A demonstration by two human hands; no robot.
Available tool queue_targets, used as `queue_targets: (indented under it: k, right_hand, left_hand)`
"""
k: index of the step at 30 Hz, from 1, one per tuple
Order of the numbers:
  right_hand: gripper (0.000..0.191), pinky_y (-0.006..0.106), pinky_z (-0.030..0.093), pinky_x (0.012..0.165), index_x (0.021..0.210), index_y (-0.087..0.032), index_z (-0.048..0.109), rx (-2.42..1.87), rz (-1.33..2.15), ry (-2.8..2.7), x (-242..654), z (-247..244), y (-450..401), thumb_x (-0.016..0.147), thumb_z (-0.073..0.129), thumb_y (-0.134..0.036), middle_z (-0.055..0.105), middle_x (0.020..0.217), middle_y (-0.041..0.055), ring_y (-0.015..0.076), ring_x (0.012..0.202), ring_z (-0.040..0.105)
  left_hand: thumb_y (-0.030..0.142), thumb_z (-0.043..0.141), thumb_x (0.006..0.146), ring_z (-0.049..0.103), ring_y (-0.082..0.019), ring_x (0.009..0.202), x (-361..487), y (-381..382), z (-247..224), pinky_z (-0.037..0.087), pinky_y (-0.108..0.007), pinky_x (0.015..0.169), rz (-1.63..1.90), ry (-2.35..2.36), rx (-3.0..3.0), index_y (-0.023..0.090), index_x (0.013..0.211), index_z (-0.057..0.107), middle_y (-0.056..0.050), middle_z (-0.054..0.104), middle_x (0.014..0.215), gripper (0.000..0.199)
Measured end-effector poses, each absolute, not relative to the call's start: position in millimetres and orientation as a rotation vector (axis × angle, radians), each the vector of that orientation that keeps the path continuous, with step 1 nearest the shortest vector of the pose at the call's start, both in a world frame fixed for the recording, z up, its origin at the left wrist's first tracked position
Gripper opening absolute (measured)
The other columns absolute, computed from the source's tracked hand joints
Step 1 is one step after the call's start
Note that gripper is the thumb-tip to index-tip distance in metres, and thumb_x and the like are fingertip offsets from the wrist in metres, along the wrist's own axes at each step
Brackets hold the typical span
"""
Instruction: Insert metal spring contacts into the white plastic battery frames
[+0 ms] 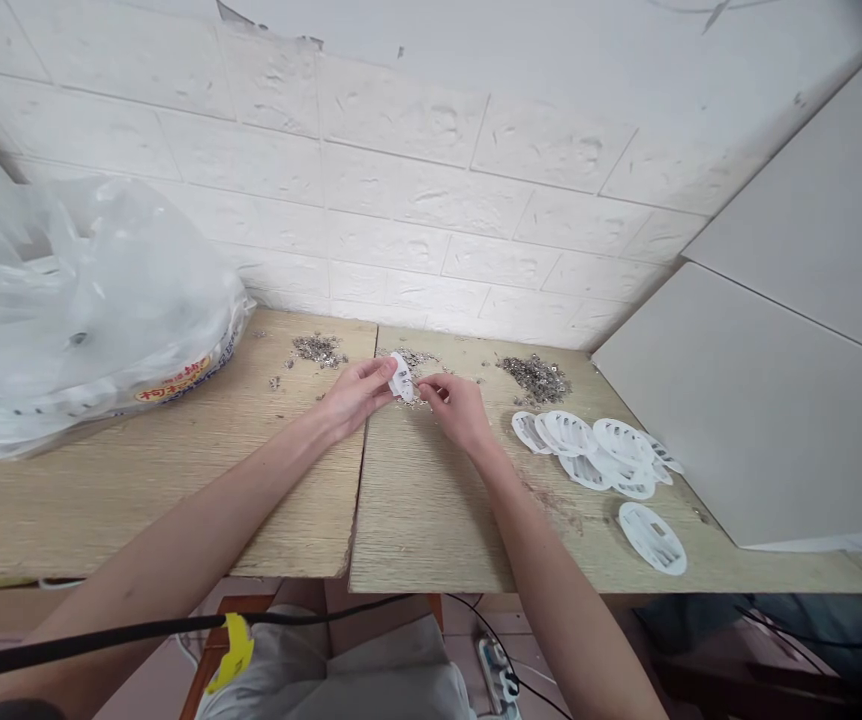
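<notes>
My left hand (360,393) grips a white oval plastic plate (401,378) by its edge, tilted up above the table. Small slots and metal bits show on its face. My right hand (452,402) is closed in a pinch at the plate's right side, and a tiny metal piece (416,384) shows at its fingertips. Behind and below the plate lies a scatter of small metal pieces (422,358). A second heap of metal pieces (317,349) is left of my hands, and a larger, darker heap (536,379) is to their right.
Several white oval plates (622,442) overlap at the right, with a single plate (652,538) nearer the front edge. A big clear plastic bag (86,310) fills the left. Grey-white panels (776,400) lean at right. A black cable (138,632) crosses below the wooden table (281,500).
</notes>
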State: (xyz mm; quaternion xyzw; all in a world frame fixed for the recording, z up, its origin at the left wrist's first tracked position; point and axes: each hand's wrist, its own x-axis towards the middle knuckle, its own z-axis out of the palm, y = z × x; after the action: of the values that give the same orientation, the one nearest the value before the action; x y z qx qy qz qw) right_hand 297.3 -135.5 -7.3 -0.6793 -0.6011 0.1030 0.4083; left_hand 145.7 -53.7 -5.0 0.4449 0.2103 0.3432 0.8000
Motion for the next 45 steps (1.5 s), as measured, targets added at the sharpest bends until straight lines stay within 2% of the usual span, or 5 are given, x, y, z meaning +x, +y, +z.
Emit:
queue_targets:
  k: [13,21,35,42,45]
  right_hand:
    - [0.017,0.029,0.044,0.066,0.08,-0.019,0.071,-1.772,0.199,-1.418,294,-2,-139,0.084,0.055,-0.025,0.071,0.078,0.0042,0.0158,0.064,0.06]
    - [0.016,0.026,0.042,0.066,0.082,-0.019,0.071,-1.807,0.179,-1.447,292,-4,-139,0.085,0.055,-0.023,0.071,0.081,0.003,0.0146,0.068,0.06]
    - [0.017,0.025,0.036,0.064,0.082,-0.019,0.071,-1.888,-0.003,-1.6,285,-5,-140,0.085,0.054,-0.019,0.068,0.082,0.0033,0.0132,0.067,0.055]
    - [0.018,0.027,0.04,0.065,0.081,-0.018,0.071,-1.862,0.074,-1.483,292,1,-142,0.084,0.054,-0.023,0.069,0.081,0.0043,0.0139,0.065,0.056]
    - [0.019,0.026,0.041,0.063,0.079,-0.016,0.07,-1.8,0.257,-1.336,295,2,-141,0.082,0.055,-0.026,0.069,0.076,0.0041,0.0128,0.06,0.055]
  left_hand:
    - [0.035,0.076,0.07,0.063,-0.018,0.087,147,-55,-7,0.049,-0.038,0.092,0.721,0.465,0.989,0.009,0.087,0.067,-0.01,0.068,0.089,0.032]
    - [0.036,0.078,0.068,0.062,-0.018,0.088,146,-58,-4,0.047,-0.04,0.094,0.706,0.455,1.018,0.009,0.088,0.067,-0.01,0.067,0.092,0.035]
    - [0.037,0.08,0.064,0.061,-0.017,0.085,149,-60,-8,0.048,-0.037,0.087,0.721,0.506,1.082,0.009,0.091,0.069,-0.009,0.066,0.091,0.041]
    - [0.037,0.077,0.069,0.062,-0.018,0.087,149,-58,-7,0.047,-0.037,0.091,0.735,0.477,1.016,0.009,0.089,0.069,-0.01,0.068,0.091,0.035]
    - [0.039,0.074,0.071,0.062,-0.018,0.087,149,-57,-7,0.047,-0.035,0.089,0.749,0.463,1.017,0.009,0.087,0.069,-0.011,0.068,0.093,0.034]
